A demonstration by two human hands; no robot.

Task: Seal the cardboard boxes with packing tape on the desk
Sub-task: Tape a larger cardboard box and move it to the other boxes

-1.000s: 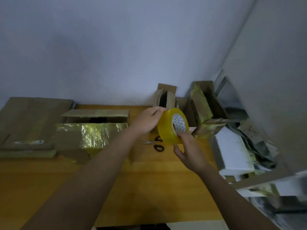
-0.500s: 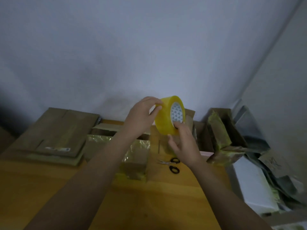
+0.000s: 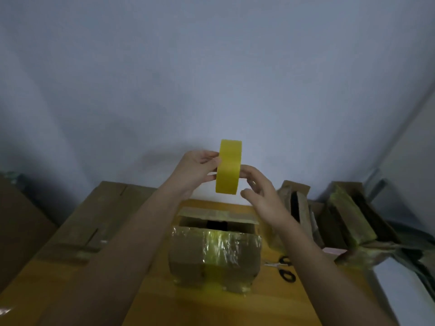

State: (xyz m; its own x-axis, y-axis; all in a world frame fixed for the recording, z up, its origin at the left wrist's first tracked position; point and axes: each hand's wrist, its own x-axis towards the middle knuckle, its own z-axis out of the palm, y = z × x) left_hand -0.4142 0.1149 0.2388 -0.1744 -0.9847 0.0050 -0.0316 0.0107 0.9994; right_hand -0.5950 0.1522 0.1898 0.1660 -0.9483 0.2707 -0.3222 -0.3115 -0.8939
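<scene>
A yellow roll of packing tape (image 3: 228, 167) is held up edge-on in front of the wall, above the desk. My left hand (image 3: 196, 170) pinches its left side with curled fingers. My right hand (image 3: 260, 189) touches the roll's right side with its fingertips, thumb spread below. Beneath the hands a small cardboard box (image 3: 215, 251) stands on the wooden desk (image 3: 259, 304); shiny tape covers its near flap and the far flap stands ajar, leaving a dark gap.
Flattened cardboard (image 3: 94, 217) lies at the left of the desk. Black-handled scissors (image 3: 286, 270) lie right of the box. More taped, crumpled boxes (image 3: 346, 220) stand at the right, with a white surface (image 3: 404, 290) beyond the desk edge.
Both hands have lifted the roll higher and turned it edge-on, so its white core no longer shows. The view has shifted, bringing the taped box under the hands.
</scene>
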